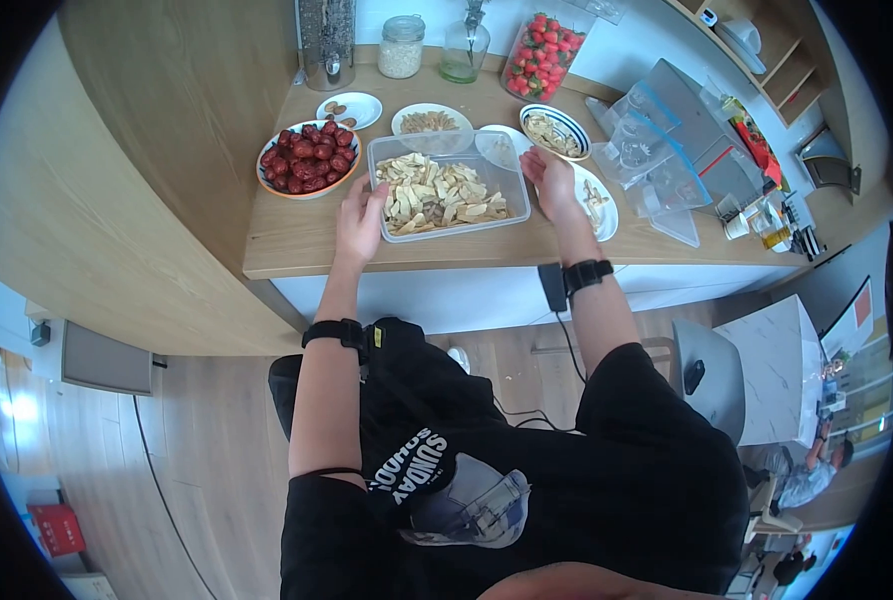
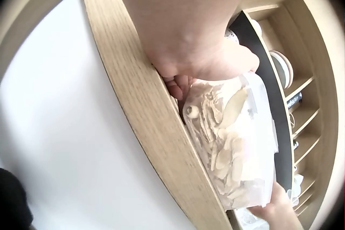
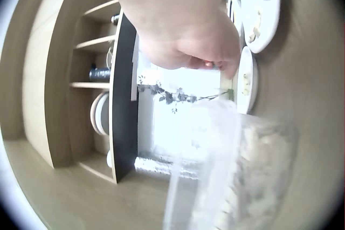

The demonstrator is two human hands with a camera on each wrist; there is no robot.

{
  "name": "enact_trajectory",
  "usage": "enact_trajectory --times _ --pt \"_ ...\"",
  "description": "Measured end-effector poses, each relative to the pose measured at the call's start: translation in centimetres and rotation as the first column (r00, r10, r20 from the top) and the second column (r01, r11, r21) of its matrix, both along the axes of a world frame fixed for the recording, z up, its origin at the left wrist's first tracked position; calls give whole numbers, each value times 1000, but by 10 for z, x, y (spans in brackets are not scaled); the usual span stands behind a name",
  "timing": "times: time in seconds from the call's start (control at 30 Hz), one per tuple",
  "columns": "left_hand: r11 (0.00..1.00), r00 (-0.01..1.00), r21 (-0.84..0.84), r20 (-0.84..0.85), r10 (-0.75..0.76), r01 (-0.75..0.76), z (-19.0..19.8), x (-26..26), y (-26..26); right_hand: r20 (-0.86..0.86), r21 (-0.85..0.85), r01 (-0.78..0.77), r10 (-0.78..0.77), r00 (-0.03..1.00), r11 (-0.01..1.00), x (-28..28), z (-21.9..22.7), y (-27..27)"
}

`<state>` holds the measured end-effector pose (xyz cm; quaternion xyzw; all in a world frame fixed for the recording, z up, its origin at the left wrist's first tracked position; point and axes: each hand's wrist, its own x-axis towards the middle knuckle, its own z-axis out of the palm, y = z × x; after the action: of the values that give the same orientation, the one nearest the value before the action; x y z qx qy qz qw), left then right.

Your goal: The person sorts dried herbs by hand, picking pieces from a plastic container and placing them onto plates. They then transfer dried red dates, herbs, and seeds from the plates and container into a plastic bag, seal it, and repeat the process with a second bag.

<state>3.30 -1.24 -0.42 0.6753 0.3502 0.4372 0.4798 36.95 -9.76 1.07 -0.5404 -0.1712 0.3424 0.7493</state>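
Observation:
A clear plastic box (image 1: 456,228) of pale dried slices (image 1: 436,190) stands near the counter's front edge. My left hand (image 1: 359,222) grips its left end, thumb at the rim; in the left wrist view the fingers (image 2: 178,87) reach low along its side. My right hand (image 1: 554,185) is at the box's right end, fingers loosely bent; the right wrist view shows it apart from the box. Close by it are a white plate (image 1: 607,222) with a few slices and a blue-rimmed bowl (image 1: 583,148) of pale pieces.
A bowl of red dates (image 1: 306,160) stands left of the box. Behind are small plates (image 1: 364,108), a jar of white grains (image 1: 401,50), a glass vase (image 1: 463,60) and a container of strawberries (image 1: 544,55). Clear plastic containers (image 1: 656,150) stand at the right.

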Motion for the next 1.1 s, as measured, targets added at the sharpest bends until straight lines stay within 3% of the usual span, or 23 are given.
enact_trajectory --times 0.07,0.1,0.13,0.23,0.27,0.33,0.4,0.47,0.5,0.57,0.67,1.0,1.1 --pt "1000 1000 -4 27 0 0 4 1 -1 347 -108 80 -38 937 991 -18 -18 -11" --pt "1000 998 -12 55 4 -3 1 0 -2 558 -57 142 -86 825 988 -39 -23 -20" --pt "1000 999 -16 41 3 -2 -1 0 0 547 -63 142 -85 833 988 -51 -20 -26" --pt "996 973 -88 230 -11 32 -5 0 3 551 38 51 -63 832 998 -56 -35 -29" --pt "995 978 -93 209 -19 39 -9 0 4 534 33 60 -68 843 998 -52 -38 -31" --pt "998 944 -28 328 -46 58 -15 3 8 467 -24 -27 35 883 999 -49 -31 -39" --pt "996 958 -32 279 -68 80 -12 0 6 432 -60 -26 50 900 998 -56 -25 -42" --pt "992 900 -62 430 -71 108 -14 1 5 597 -97 -78 121 793 992 -58 -27 -40" --pt "992 908 -65 413 -73 109 -16 0 6 656 -113 -91 143 741 989 -59 -30 -37" --pt "991 878 -39 470 -93 126 -21 0 6 662 -157 -95 176 729 983 -62 -29 -40" --pt "994 915 -61 400 -55 86 -18 -2 5 658 -200 -119 223 719 973 -65 -23 -38" --pt "990 907 -73 414 -80 120 -20 -1 9 756 -281 -29 240 609 959 -73 -15 -41" --pt "974 917 -172 392 -72 150 -21 -3 11 763 -307 -32 266 589 951 -75 -12 -43"
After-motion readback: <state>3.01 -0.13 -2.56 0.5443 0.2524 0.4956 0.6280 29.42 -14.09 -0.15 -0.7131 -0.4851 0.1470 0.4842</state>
